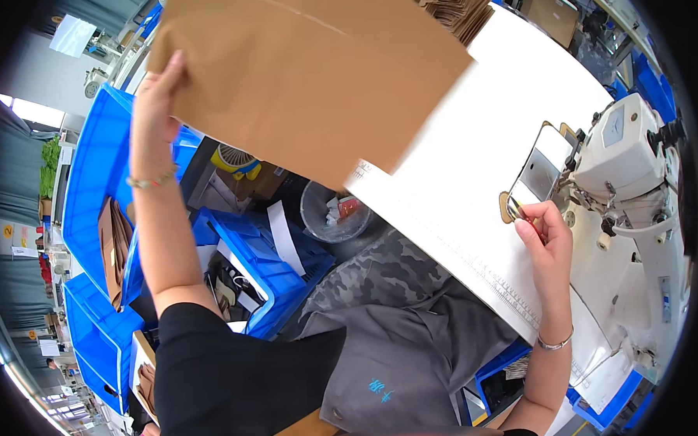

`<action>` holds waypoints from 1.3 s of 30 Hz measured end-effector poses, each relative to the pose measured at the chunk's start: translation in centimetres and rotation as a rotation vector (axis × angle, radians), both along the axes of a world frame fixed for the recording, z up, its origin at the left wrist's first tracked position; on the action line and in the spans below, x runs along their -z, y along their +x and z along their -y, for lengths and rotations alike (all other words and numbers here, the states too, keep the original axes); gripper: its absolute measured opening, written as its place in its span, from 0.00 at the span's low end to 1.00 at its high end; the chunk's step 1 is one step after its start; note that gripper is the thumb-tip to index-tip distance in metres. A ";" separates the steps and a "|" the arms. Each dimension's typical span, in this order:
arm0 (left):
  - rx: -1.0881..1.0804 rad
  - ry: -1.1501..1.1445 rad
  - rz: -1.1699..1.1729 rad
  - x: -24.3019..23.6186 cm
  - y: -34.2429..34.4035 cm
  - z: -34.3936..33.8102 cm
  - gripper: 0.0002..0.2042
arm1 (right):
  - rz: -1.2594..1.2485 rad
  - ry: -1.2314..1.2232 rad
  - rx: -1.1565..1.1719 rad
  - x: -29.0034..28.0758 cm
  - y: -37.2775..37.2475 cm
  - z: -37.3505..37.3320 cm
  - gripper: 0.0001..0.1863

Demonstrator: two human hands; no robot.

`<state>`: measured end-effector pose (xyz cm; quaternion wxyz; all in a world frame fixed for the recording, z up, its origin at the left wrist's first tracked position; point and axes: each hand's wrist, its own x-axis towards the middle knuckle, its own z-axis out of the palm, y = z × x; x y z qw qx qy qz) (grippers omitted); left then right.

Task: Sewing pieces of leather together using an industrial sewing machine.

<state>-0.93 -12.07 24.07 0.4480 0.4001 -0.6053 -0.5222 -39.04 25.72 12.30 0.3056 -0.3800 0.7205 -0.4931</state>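
A large, flat brown panel (304, 80) spans the upper middle of the head view. My left hand (157, 109) grips its left edge, thumb on top and fingers beneath. The panel lies partly over the white tabletop (441, 194) and hides some of it; its left part extends past the table edge. Over the table at the right, my right hand (548, 236) is closed in a pinch around a small red-handled tool (524, 216), whose exact kind I cannot make out. The tool's tip points toward the metal plate (538, 172) beside the white sewing machine (615, 152).
A stack of brown folded pieces (469, 14) sits at the table's far side. To the left stand blue bins (97, 163), one holding brown pieces. Below the panel are a yellow fan (241, 162), a waste bucket (311, 212) and a filled blue crate (269, 256). A ruler strip (488, 278) lines the near edge.
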 end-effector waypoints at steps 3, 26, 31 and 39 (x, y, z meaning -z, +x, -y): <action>-0.050 0.042 0.081 -0.9 5.1 5.9 0.17 | 0.019 -0.015 -0.008 0.3 0.1 0.4 0.05; -0.297 -1.610 0.891 4.4 -14.1 7.2 0.11 | -0.267 0.030 0.010 -0.1 1.0 0.4 0.11; -0.027 -1.712 0.630 2.8 -24.7 1.9 0.06 | -0.635 -0.077 0.023 -0.2 1.0 0.2 0.09; 0.116 -1.293 0.960 3.7 -31.8 0.6 0.13 | -0.794 -0.215 -0.005 -0.1 0.9 0.2 0.09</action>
